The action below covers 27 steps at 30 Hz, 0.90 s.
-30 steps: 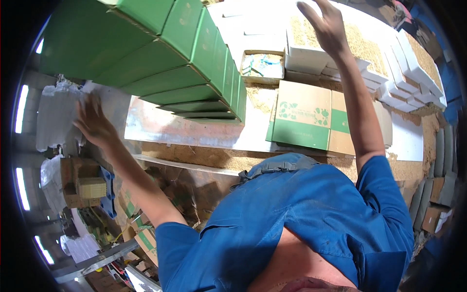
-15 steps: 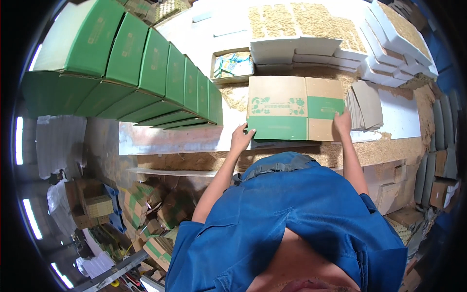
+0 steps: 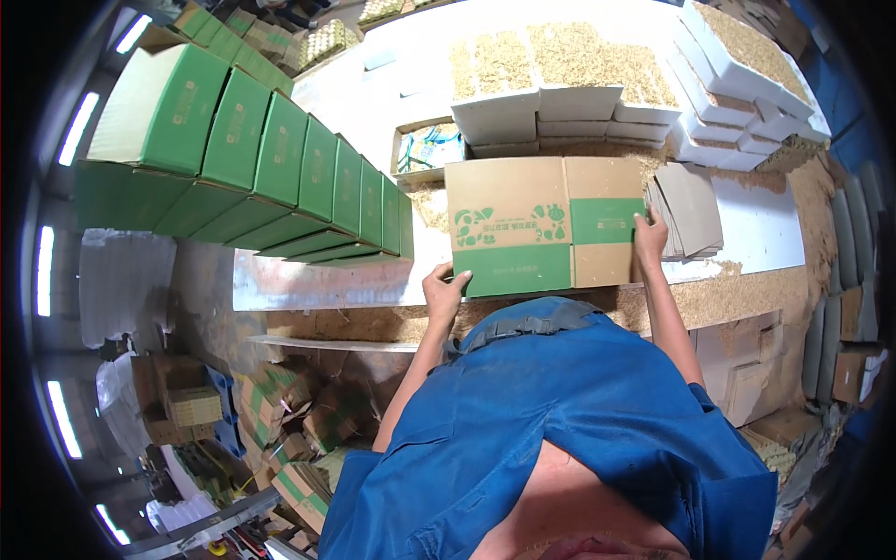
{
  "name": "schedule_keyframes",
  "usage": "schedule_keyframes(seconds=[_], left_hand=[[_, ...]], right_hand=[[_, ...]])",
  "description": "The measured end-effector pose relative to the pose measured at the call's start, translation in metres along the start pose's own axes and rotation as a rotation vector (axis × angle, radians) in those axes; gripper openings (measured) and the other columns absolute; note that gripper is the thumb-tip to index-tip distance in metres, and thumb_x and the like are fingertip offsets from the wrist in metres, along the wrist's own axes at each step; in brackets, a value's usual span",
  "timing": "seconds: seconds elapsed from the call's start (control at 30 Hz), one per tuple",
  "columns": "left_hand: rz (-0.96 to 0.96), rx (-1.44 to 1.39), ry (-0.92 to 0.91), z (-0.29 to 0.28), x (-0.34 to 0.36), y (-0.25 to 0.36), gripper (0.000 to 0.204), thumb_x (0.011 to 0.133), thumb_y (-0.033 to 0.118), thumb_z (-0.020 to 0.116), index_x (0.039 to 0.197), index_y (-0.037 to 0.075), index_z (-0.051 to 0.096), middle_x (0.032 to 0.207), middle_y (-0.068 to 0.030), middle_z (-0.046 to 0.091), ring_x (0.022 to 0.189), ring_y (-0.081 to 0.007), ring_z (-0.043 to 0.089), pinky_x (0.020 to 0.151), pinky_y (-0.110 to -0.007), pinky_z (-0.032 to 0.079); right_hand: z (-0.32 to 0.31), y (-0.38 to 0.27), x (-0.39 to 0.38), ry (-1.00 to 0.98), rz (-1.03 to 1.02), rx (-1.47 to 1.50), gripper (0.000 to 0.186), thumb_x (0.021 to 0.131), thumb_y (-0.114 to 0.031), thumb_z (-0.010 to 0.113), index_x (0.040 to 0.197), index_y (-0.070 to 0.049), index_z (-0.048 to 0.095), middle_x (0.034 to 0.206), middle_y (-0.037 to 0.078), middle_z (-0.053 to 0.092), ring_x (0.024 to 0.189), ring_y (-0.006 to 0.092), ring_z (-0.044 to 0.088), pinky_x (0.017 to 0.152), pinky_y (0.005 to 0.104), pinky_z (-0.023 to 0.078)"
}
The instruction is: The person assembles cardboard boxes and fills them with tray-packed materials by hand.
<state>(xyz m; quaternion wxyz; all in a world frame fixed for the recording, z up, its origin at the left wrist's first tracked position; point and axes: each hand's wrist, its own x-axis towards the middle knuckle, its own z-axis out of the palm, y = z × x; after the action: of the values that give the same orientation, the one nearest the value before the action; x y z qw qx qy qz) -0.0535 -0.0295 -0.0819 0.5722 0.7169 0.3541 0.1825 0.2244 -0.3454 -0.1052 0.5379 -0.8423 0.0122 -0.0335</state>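
Note:
A flat, folded cardboard box [image 3: 509, 201], brown with green bands and green printed pictures, lies before me between my hands. At its lower left corner, my left hand [image 3: 442, 291] grips the edge, the thumb on top. My right hand [image 3: 651, 235] holds the right edge with the thumb on the upper face and the fingers behind. Just right of that hand is a stack of grey-brown cardboard sheets [image 3: 689, 210]. The undersides of the box and most of my fingertips are hidden.
A row of green boxes [image 3: 280, 154] stands at the left of the white table [image 3: 317, 280]. White blocks topped with wood shavings [image 3: 495, 117] are piled at the back and right. A shallow box of blue-and-white packets [image 3: 429, 149] sits behind. Cartons [image 3: 187, 392] crowd the floor at left.
The flat box has come nearer to me and a little leftward, with both hands still on its edges. My view has shifted slightly.

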Motion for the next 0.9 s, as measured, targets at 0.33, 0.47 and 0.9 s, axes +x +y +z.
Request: schedule_keyframes(seconds=[0.33,0.47,0.9], left_hand=[[0.153,-0.397,-0.039,-0.012,-0.005,0.09,0.029,0.085,0.008,0.076,0.11,-0.003,0.068,0.103,-0.0073,0.071,0.093,-0.0139,0.064,0.086,-0.028,0.051],[0.101,-0.531,-0.043,-0.02,-0.005,0.11,0.026,0.093,0.021,0.071,0.104,-0.002,0.07,0.096,-0.0035,0.069,0.088,-0.011,0.06,0.082,-0.026,0.048],[0.325,-0.441,-0.231,-0.021,-0.019,0.129,0.021,0.095,0.02,0.067,0.094,-0.001,0.068,0.086,-0.0009,0.066,0.084,-0.0091,0.057,0.079,-0.025,0.046]], right_hand=[[-0.03,-0.074,0.043,-0.021,-0.148,0.571,0.043,0.103,-0.024,0.051,0.129,0.009,0.059,0.124,0.016,0.065,0.116,0.0218,0.061,0.105,0.031,0.042],[-0.036,-0.09,0.044,-0.177,-0.149,0.574,0.049,0.104,-0.031,0.051,0.133,0.008,0.057,0.131,0.018,0.061,0.123,0.0238,0.056,0.108,0.0333,0.039],[-0.034,-0.13,0.056,-0.059,-0.241,0.493,0.064,0.09,-0.008,0.068,0.147,0.002,0.041,0.122,0.014,0.062,0.109,0.0174,0.058,0.099,0.0302,0.043]])
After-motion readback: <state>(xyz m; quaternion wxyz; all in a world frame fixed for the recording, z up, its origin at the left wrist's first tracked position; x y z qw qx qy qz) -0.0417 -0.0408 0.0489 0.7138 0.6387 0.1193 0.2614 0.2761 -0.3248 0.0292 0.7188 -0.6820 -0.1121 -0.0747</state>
